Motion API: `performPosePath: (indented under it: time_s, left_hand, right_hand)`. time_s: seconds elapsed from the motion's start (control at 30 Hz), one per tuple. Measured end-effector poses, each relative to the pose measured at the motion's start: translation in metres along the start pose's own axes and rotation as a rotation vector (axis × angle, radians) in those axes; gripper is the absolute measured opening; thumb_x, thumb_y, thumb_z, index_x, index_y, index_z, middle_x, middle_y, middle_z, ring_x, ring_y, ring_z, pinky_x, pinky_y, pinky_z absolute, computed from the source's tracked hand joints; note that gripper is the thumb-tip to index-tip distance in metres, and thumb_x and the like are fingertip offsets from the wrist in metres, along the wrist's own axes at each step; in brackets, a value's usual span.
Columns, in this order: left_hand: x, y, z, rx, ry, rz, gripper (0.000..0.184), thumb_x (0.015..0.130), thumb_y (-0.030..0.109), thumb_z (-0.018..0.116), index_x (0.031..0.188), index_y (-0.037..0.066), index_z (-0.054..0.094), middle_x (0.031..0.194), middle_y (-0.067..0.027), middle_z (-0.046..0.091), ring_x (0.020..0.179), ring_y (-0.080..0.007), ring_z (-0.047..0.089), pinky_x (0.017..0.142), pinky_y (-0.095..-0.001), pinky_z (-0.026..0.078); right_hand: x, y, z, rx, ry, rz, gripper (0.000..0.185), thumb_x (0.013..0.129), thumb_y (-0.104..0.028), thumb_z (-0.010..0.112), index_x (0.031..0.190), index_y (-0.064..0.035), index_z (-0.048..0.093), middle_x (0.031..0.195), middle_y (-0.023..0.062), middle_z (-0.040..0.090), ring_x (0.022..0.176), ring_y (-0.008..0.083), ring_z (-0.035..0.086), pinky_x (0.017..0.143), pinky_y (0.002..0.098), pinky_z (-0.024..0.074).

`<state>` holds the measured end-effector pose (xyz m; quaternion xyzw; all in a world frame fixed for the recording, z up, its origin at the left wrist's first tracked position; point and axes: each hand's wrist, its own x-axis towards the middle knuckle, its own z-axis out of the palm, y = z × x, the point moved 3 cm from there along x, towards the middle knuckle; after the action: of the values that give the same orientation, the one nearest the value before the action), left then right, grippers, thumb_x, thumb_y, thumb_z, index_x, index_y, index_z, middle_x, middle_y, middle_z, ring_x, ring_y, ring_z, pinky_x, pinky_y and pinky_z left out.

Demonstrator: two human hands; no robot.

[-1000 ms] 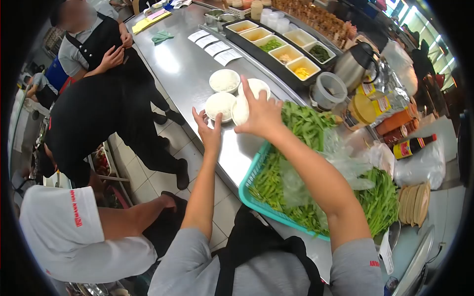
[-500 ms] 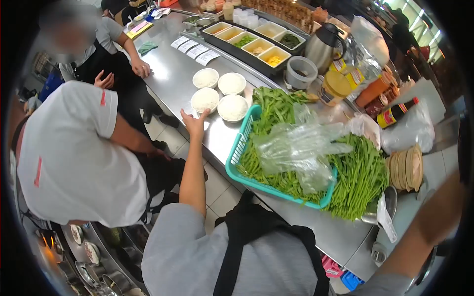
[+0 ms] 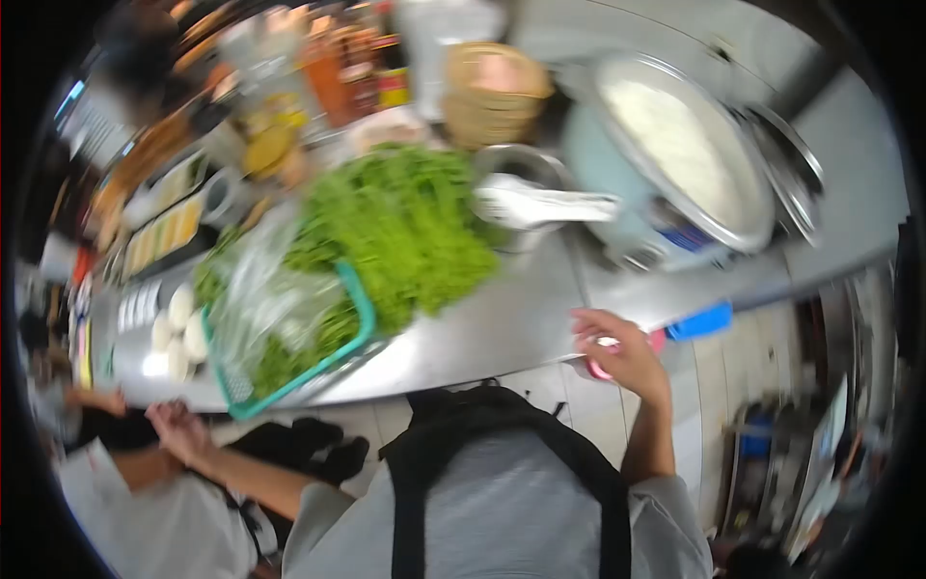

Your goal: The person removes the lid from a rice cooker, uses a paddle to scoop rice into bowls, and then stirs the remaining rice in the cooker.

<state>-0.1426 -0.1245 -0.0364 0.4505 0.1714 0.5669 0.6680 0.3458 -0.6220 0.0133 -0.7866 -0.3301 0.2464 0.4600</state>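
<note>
My left hand (image 3: 183, 434) is over the counter's front edge at the left, near a person's arm and the white bowls of rice (image 3: 180, 330). It is blurred, with fingers loosely apart and nothing visible in them. My right hand (image 3: 622, 352) hovers at the counter's front edge, fingers partly stretched to the left, above a pink object (image 3: 600, 369) that it partly hides. Between my hands stands a teal basket (image 3: 362, 304) of leafy greens with a clear plastic bag (image 3: 256, 289) on top. More long-stemmed greens (image 3: 405, 232) lie beside it.
A large rice cooker (image 3: 603, 174) full of rice stands at the back right, its metal lid (image 3: 786, 174) leaning beside it. A white ladle-like utensil (image 3: 540, 205) lies across a metal pot (image 3: 521, 169). Steamer baskets (image 3: 492, 96) stand behind. A blue object (image 3: 699, 321) is below the edge.
My view has swung right, bringing the rice cooker into sight. My left hand has moved away from the rice bowls; my right hand has come down to the counter's front edge.
</note>
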Motion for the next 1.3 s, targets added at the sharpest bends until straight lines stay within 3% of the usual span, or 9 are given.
performPosePath:
  time_s: [0.03,0.17,0.23,0.3,0.37,0.47,0.57,0.83,1.3]
  left_hand:
    - [-0.003,0.006,0.064,-0.024,0.09,0.054,0.015,0.095,0.016,0.047,0.081,0.009,0.046,0.065,0.0031,0.033,0.059,-0.0081,0.033,0.059,-0.0233,0.035]
    - [-0.04,-0.02,0.244,-0.112,-0.53,-0.074,0.017,0.091,0.017,0.051,0.077,0.012,0.044,0.057,0.0043,0.032,0.054,-0.0059,0.033,0.058,-0.0208,0.033]
    - [-0.067,-0.106,0.259,-0.646,-0.783,-0.669,0.015,0.085,0.013,0.056,0.075,0.015,0.045,0.056,0.0036,0.034,0.057,-0.0065,0.04,0.052,-0.0247,0.037]
    - [-0.121,-0.136,0.36,0.886,-1.058,-0.178,0.015,0.077,0.002,0.058,0.09,0.009,0.06,0.099,-0.001,0.062,0.108,-0.0189,0.053,0.09,-0.0379,0.044]
    - [-0.128,-0.147,0.361,1.23,-1.449,0.331,0.027,0.076,-0.003,0.058,0.1,0.008,0.063,0.113,-0.0044,0.061,0.118,-0.0233,0.049,0.102,-0.0433,0.032]
    - [-0.11,-0.115,0.349,0.819,-0.738,-0.005,0.033,0.066,-0.013,0.063,0.094,0.005,0.066,0.085,-0.0069,0.066,0.094,-0.0254,0.062,0.098,-0.0408,0.037]
    - [-0.118,-0.099,0.33,0.896,-0.671,0.019,0.032,0.066,-0.011,0.064,0.094,0.003,0.065,0.076,-0.0089,0.065,0.084,-0.0231,0.064,0.092,-0.0371,0.042]
    - [-0.167,-0.118,0.264,0.697,-0.348,-0.435,0.016,0.078,-0.002,0.064,0.093,-0.004,0.066,0.072,-0.0087,0.065,0.06,-0.0118,0.058,0.063,-0.0246,0.048]
    - [-0.174,-0.151,0.342,0.866,-0.716,-0.23,0.033,0.08,-0.004,0.059,0.112,-0.001,0.059,0.089,-0.0124,0.066,0.083,-0.0177,0.063,0.075,-0.0282,0.048]
  right_hand:
    - [-0.015,0.002,-0.008,0.035,-0.076,0.033,0.036,0.081,-0.01,0.065,0.116,-0.0028,0.057,0.092,0.0056,0.062,0.081,0.0117,0.058,0.073,0.0243,0.0458]
    - [-0.044,0.013,-0.062,0.155,-0.045,0.029,0.04,0.082,-0.008,0.063,0.12,-0.0009,0.054,0.087,0.0049,0.06,0.081,0.0117,0.056,0.076,0.025,0.0458]
    - [-0.049,0.029,-0.08,0.167,0.175,0.085,0.037,0.081,-0.011,0.066,0.117,-0.0027,0.057,0.091,0.0049,0.061,0.08,0.0112,0.057,0.071,0.0243,0.0449]
    - [-0.03,0.027,-0.076,0.141,0.241,0.129,0.037,0.081,-0.011,0.065,0.116,-0.0022,0.057,0.09,0.0076,0.062,0.08,0.0144,0.057,0.073,0.0266,0.0449]
    - [0.005,-0.016,-0.062,-0.261,0.33,-0.214,0.036,0.08,-0.007,0.064,0.115,-0.0052,0.058,0.092,0.0099,0.062,0.086,0.0201,0.058,0.08,0.0306,0.0447]
    - [0.083,-0.033,-0.036,-0.81,0.335,-0.548,0.034,0.072,-0.008,0.067,0.106,-0.0082,0.06,0.096,0.0101,0.058,0.092,0.0249,0.057,0.077,0.035,0.0449]
    - [0.156,0.011,-0.018,-1.443,0.123,-0.465,0.023,0.068,-0.006,0.063,0.091,-0.0109,0.06,0.09,0.0073,0.057,0.087,0.0226,0.056,0.072,0.0365,0.0447]
    - [0.17,-0.039,-0.028,-1.584,-0.044,-0.535,0.018,0.076,-0.01,0.057,0.093,-0.0101,0.058,0.089,0.0076,0.056,0.087,0.0238,0.056,0.073,0.0404,0.043]
    - [0.14,-0.119,-0.148,-1.257,0.015,-0.287,0.019,0.077,-0.023,0.059,0.089,-0.0076,0.063,0.08,0.0139,0.064,0.077,0.0311,0.062,0.068,0.0409,0.0461]
